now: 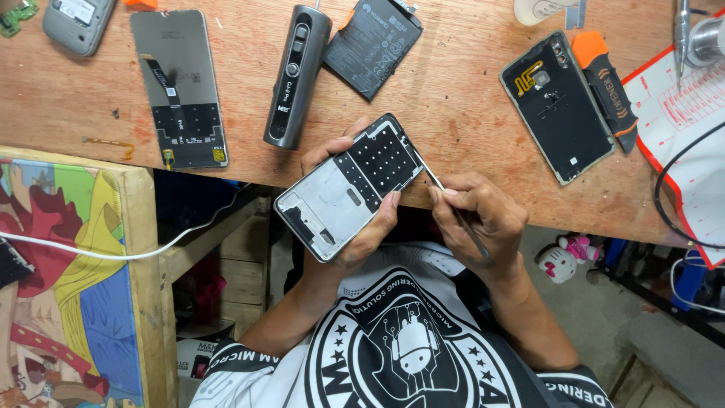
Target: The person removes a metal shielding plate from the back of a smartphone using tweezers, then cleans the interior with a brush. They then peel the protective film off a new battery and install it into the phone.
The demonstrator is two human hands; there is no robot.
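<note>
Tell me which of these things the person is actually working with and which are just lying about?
In hand:
- grey rectangular phone frame, held in the left hand
- thin metal tweezers, in the right hand

Lying about:
- detached dark phone screen
- black flat battery
- black phone back cover
- grey bar-shaped tool
- orange-and-black knife
</note>
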